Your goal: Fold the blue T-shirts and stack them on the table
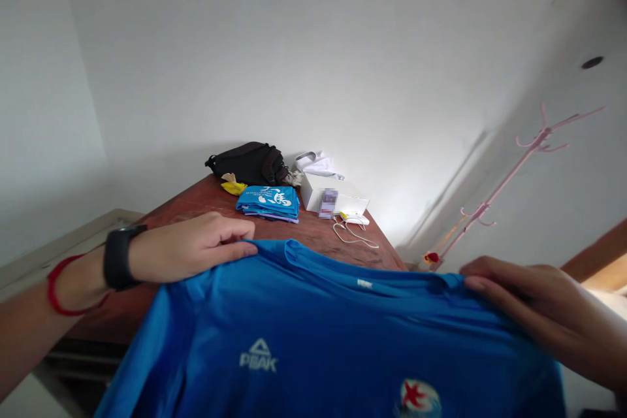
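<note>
A blue T-shirt [323,333] hangs spread out between my hands, its front towards me, with a white PEAK logo on the chest and a round red-and-white emblem lower right. My left hand [196,248], with a black band and a red string at the wrist, pinches the shoulder left of the collar. On the other side, my right hand [533,307] grips the opposite shoulder between thumb and fingers. The shirt's lower part runs out of view. Beyond it, a folded blue garment stack [269,202] with white print lies on the table.
The reddish-brown table [337,248] stands against a white wall. At its back are a black bag [245,163], a yellow item [234,188], a white box [313,191], a white cloth [318,163] and a white cable [353,238]. A pink coat stand [509,179] leans in view at right.
</note>
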Tool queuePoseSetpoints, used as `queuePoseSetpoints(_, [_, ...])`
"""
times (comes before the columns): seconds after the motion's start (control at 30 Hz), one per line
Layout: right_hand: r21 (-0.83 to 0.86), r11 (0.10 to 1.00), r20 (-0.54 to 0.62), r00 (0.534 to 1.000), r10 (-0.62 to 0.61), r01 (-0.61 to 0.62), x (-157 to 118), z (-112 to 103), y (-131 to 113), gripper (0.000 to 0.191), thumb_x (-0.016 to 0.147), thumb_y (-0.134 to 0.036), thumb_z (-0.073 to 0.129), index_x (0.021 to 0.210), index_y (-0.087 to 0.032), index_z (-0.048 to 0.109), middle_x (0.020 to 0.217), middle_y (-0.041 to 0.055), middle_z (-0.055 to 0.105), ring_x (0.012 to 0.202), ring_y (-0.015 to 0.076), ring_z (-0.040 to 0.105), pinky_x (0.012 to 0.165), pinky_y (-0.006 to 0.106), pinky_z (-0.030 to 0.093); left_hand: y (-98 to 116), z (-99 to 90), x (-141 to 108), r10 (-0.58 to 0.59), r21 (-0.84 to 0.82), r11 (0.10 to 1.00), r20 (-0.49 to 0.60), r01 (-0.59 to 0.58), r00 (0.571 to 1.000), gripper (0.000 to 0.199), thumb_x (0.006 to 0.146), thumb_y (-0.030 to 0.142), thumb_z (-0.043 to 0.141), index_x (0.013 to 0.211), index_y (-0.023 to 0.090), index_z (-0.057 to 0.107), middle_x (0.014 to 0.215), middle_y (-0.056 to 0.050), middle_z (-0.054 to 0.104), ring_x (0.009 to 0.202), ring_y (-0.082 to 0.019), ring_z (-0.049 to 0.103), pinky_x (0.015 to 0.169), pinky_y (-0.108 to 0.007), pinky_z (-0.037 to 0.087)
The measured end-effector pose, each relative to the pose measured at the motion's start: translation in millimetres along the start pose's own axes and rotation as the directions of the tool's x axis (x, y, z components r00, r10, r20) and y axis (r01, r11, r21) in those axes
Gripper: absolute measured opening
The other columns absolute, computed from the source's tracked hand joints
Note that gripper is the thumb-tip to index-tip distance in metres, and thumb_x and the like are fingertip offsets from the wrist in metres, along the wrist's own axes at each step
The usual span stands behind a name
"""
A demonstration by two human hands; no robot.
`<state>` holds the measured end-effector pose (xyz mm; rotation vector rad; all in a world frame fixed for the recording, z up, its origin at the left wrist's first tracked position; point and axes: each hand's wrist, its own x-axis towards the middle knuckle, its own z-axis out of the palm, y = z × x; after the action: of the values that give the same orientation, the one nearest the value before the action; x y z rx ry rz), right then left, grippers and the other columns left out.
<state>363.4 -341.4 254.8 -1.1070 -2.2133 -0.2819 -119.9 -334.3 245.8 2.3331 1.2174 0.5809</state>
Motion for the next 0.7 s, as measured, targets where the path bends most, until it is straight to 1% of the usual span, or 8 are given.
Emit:
queuePoseSetpoints(0.03, [0.058, 0.998, 0.219, 0.975, -0.026, 0.014, 20, 8, 1, 0.032, 0.097, -0.051, 0.054, 0.082, -0.029, 0.071, 0.063, -0.0008, 0.067, 0.049, 0.0145, 0.058, 0.045, 0.025, 0.045, -6, -2.3, 9, 0.002, 0.014, 1.0, -0.039, -0.001, 0.999, 0.036, 0.093, 0.051, 0.055, 0.072, 0.023, 0.059, 0.063, 0.003, 0.057, 0.058, -0.015, 0.05, 0.055, -0.025, 0.033])
queuePoseSetpoints(0.1, [0.058, 0.998, 0.248, 0.969, 0.014, -0.03, 54, 32, 9, 0.034, 0.099, -0.05, 0.048, 0.085, -0.027, 0.069, 0.059, -0.0024, 0.064, 0.049, 0.0148, 0.058, 0.048, 0.025, 0.044, -26, 1.1, 26, 0.007, 0.085, 0.996, -0.148, 0.006, 0.989, 0.035, 0.095, 0.051, 0.053, 0.075, 0.022, 0.058, 0.064, 0.003, 0.056, 0.059, -0.015, 0.05, 0.056, -0.025, 0.032])
queuePoseSetpoints(0.17, [-0.001, 0.998, 0.213, 0.975, 0.06, -0.061, 78, 65, 26, 0.036, 0.1, -0.05, 0.046, 0.087, -0.025, 0.068, 0.06, -0.0016, 0.065, 0.053, 0.0157, 0.061, 0.053, 0.026, 0.043, -51, 10.9, 43, 0.012, 0.154, 0.988, -0.229, 0.024, 0.973, 0.034, 0.096, 0.051, 0.052, 0.08, 0.022, 0.059, 0.064, 0.003, 0.057, 0.059, -0.014, 0.05, 0.058, -0.025, 0.031])
queuePoseSetpoints(0.3, [-0.039, 0.99, 0.174, 0.974, 0.142, -0.137, 105, 157, 76, 0.039, 0.101, -0.049, 0.041, 0.093, -0.024, 0.069, 0.071, 0.0026, 0.07, 0.065, 0.0206, 0.066, 0.06, 0.028, 0.043, -110, 32.9, 82, -0.038, 0.134, 0.988, -0.271, 0.077, 0.962, 0.038, 0.096, 0.054, 0.05, 0.083, 0.021, 0.06, 0.065, 0.003, 0.058, 0.059, -0.015, 0.052, 0.058, -0.025, 0.03])
queuePoseSetpoints(0.43, [-0.014, 0.983, 0.262, 0.948, 0.179, -0.182, 114, 250, 110, 0.037, 0.102, -0.043, 0.041, 0.098, -0.02, 0.07, 0.099, 0.0112, 0.074, 0.091, 0.0274, 0.068, 0.073, 0.031, 0.046, -168, 57.5, 116, -0.103, 0.087, 0.987, -0.283, 0.133, 0.954, 0.039, 0.096, 0.054, 0.05, 0.08, 0.02, 0.061, 0.066, 0.001, 0.059, 0.06, -0.016, 0.054, 0.058, -0.026, 0.031])
queuePoseSetpoints(0.5, [-0.015, 0.969, 0.333, 0.913, 0.237, -0.246, 111, 287, 116, 0.034, 0.102, -0.042, 0.043, 0.103, -0.02, 0.069, 0.102, 0.0121, 0.073, 0.095, 0.0287, 0.067, 0.077, 0.032, 0.045, -191, 71.5, 127, -0.14, 0.085, 0.982, -0.295, 0.172, 0.945, 0.04, 0.096, 0.052, 0.05, 0.076, 0.019, 0.06, 0.064, 0.002, 0.059, 0.059, -0.015, 0.054, 0.057, -0.025, 0.031])
queuePoseSetpoints(0.6, [-0.033, 0.943, 0.418, 0.853, 0.314, -0.331, 101, 325, 118, 0.032, 0.102, -0.042, 0.046, 0.099, -0.021, 0.069, 0.096, 0.0108, 0.073, 0.092, 0.0276, 0.067, 0.077, 0.032, 0.044, -209, 88.6, 134, -0.142, 0.112, 0.977, -0.291, 0.181, 0.946, 0.04, 0.097, 0.049, 0.05, 0.072, 0.019, 0.059, 0.061, 0.004, 0.057, 0.057, -0.013, 0.053, 0.055, -0.024, 0.029])
queuePoseSetpoints(0.7, [-0.031, 0.932, 0.452, 0.827, 0.335, -0.36, 91, 348, 120, 0.033, 0.101, -0.043, 0.047, 0.091, -0.02, 0.068, 0.089, 0.0095, 0.073, 0.088, 0.0257, 0.067, 0.074, 0.03, 0.043, -213, 95.1, 133, -0.131, 0.121, 0.979, -0.254, 0.166, 0.958, 0.041, 0.096, 0.049, 0.054, 0.069, 0.018, 0.059, 0.059, 0.006, 0.056, 0.057, -0.012, 0.052, 0.055, -0.023, 0.028])
